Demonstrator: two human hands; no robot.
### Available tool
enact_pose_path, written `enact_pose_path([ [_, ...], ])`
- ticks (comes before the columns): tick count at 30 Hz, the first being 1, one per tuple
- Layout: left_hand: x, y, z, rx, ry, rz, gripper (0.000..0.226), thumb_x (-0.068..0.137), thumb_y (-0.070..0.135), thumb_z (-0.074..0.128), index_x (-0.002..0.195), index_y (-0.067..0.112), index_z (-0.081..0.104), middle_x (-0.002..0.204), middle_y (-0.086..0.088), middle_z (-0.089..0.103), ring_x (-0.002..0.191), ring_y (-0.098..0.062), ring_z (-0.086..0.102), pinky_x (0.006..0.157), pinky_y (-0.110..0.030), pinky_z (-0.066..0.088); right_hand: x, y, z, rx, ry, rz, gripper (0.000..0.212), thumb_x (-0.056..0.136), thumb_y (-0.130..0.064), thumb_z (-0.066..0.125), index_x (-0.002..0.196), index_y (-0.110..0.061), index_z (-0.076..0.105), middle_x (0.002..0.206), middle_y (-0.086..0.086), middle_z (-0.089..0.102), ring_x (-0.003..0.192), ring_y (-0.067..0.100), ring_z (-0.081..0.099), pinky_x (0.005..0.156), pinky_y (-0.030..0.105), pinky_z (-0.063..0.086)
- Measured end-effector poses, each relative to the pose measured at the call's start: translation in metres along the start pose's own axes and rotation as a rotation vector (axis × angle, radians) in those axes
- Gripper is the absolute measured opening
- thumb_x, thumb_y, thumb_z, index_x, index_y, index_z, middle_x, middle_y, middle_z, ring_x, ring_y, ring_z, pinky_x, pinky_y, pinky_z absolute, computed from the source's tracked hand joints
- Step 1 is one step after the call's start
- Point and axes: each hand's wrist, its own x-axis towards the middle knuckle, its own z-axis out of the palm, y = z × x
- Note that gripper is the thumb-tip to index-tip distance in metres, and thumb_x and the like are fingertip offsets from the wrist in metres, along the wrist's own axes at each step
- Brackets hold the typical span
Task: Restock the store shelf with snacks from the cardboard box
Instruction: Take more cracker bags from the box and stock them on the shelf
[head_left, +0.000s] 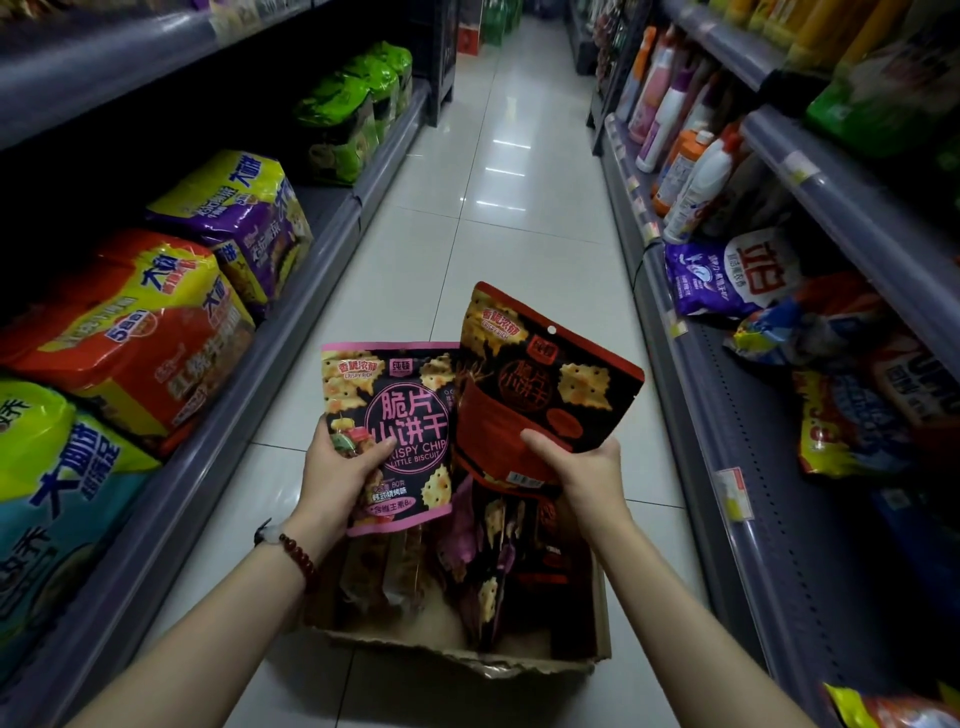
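While both forearms reach over the cardboard box (550, 667) on the floor tiles, I note more biscuit bags standing inside it. My left hand (337, 467) grips the pink-edged bag (410, 410), thumb curled across its front. My right hand (587, 473) clamps the red-edged bag (550, 384), thumb on its face, tilted rightward and overlapping the pink one. Beyond, noodle multipacks (156, 332) fill the left shelf (291, 322); detergent bottles (696, 182) line the right.

Bare forearms; a dark red bead bracelet (300, 560) circles the left wrist.
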Motion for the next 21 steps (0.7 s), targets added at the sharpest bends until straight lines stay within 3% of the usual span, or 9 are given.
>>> enact_pose_path([
  [3,0.003,0.004,0.000,-0.001,0.021,0.008,0.053,0.076,0.012,0.079,0.120,0.014,0.050,0.111,-0.006,0.069,0.095,-0.022,0.069,0.075,-0.039,0.058,0.004,0.002,-0.003,-0.015,0.011,0.042,0.043,0.062,-0.016,0.090,0.100,-0.012,0.071,0.098,0.007,0.076,0.093,0.027,0.073,0.083,0.047,0.057],
  [7,0.009,0.020,-0.003,-0.005,0.030,0.011,0.053,0.075,0.014,0.079,0.120,0.015,0.050,0.112,-0.005,0.069,0.097,-0.023,0.070,0.082,-0.046,0.057,0.013,-0.018,0.000,-0.060,0.009,0.020,0.028,0.071,-0.008,0.083,0.096,-0.011,0.071,0.092,0.002,0.076,0.086,0.017,0.074,0.075,0.032,0.059],
  [13,-0.003,0.089,0.002,-0.002,0.036,0.005,0.048,0.077,0.012,0.078,0.119,0.013,0.054,0.108,-0.004,0.070,0.094,-0.020,0.070,0.076,-0.039,0.058,0.021,-0.082,0.015,-0.095,-0.038,0.051,0.018,0.075,-0.014,0.081,0.088,-0.019,0.070,0.086,-0.003,0.075,0.077,0.009,0.073,0.066,0.023,0.058],
  [21,-0.056,0.237,-0.008,0.019,0.072,-0.079,0.022,0.079,0.011,0.077,0.095,0.015,0.063,0.100,-0.011,0.073,0.087,-0.026,0.072,0.074,-0.038,0.059,0.009,-0.222,0.042,-0.106,-0.070,0.192,0.020,0.075,-0.026,0.081,0.090,-0.018,0.069,0.092,0.002,0.075,0.087,0.019,0.072,0.076,0.036,0.059],
])
